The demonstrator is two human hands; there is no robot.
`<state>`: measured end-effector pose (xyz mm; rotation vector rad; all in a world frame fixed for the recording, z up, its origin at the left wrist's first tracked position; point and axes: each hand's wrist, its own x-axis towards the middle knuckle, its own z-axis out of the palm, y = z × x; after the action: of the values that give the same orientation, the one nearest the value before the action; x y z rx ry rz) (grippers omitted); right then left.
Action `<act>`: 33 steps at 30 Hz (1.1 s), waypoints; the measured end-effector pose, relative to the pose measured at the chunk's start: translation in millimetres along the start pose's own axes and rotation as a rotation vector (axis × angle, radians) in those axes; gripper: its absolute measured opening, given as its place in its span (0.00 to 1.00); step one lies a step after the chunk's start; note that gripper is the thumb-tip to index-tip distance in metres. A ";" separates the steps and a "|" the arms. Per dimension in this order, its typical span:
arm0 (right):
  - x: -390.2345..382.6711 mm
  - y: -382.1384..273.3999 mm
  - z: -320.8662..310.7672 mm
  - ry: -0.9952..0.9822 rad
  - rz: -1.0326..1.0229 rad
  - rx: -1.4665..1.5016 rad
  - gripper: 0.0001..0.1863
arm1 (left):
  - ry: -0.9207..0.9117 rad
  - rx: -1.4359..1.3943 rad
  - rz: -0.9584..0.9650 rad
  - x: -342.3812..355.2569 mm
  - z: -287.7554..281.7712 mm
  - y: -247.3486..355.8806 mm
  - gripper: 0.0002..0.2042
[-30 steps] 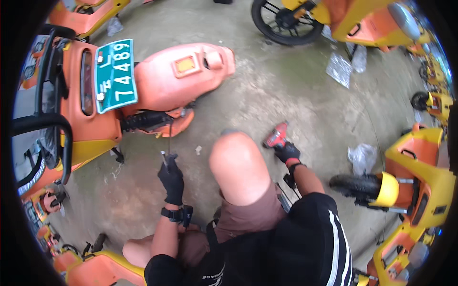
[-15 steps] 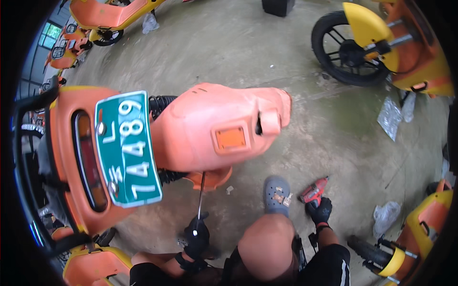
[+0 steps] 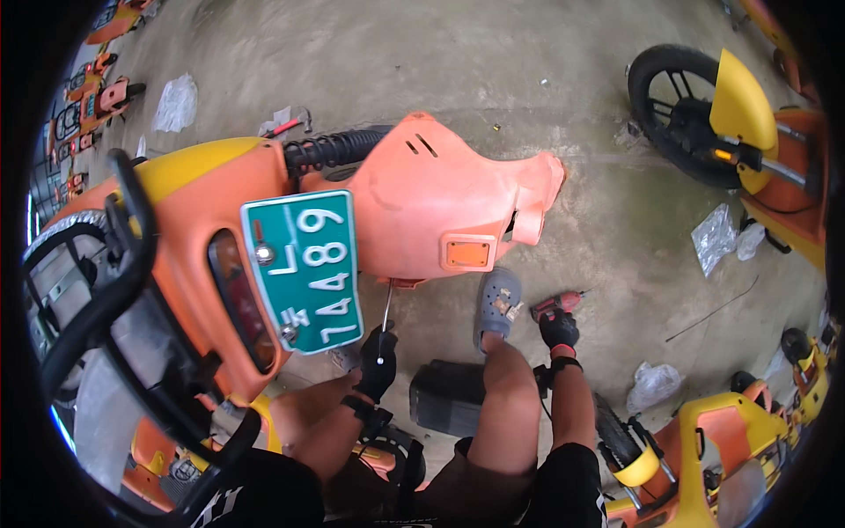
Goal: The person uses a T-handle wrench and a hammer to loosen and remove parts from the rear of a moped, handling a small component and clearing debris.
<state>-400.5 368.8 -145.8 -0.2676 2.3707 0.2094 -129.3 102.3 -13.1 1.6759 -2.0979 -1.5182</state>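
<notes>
My left hand [image 3: 377, 365], in a black glove, is closed round a slim metal rod-like tool [image 3: 387, 308]. Its upper end meets the underside of the orange rear mudguard [image 3: 440, 207]; the contact itself is hidden. A green licence plate [image 3: 304, 268] is fixed with bolts at the scooter's tail, left of the mudguard. My right hand [image 3: 559, 330], gloved too, grips a red cordless power driver [image 3: 556, 304] low over the floor, its bit pointing right, apart from the scooter.
A black rack [image 3: 132, 198] juts out at the left. Beneath my legs lies a black box [image 3: 447, 396]. Other orange and yellow scooters stand around, one with its front wheel [image 3: 673, 114] at upper right. A hammer [image 3: 289, 126] and plastic bags [image 3: 715, 239] lie on the concrete floor.
My view has shifted, bringing the hammer and the black box between my legs into sight. Both hands keep their tools; the metal tool still reaches the mudguard's underside.
</notes>
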 end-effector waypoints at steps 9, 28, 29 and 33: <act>-79.7 26.5 -95.0 -0.250 -0.237 0.573 0.16 | 0.181 0.388 0.240 -3.4 1.6 39.8 0.17; -175.1 106.5 -308.2 -0.412 0.233 0.814 0.14 | -0.599 -0.047 0.187 -145.1 -194.1 377.2 0.09; -176.3 93.6 -316.4 -0.402 0.216 0.800 0.14 | -0.577 -0.183 0.113 -161.5 -226.9 391.6 0.10; -202.6 46.2 -360.5 -0.434 0.033 0.931 0.13 | -0.374 -0.682 0.256 -184.6 -358.0 456.4 0.12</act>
<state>-504.0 358.7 257.1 0.2438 1.8074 -0.7374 -173.0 -18.4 582.0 0.9073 -1.5369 -2.2251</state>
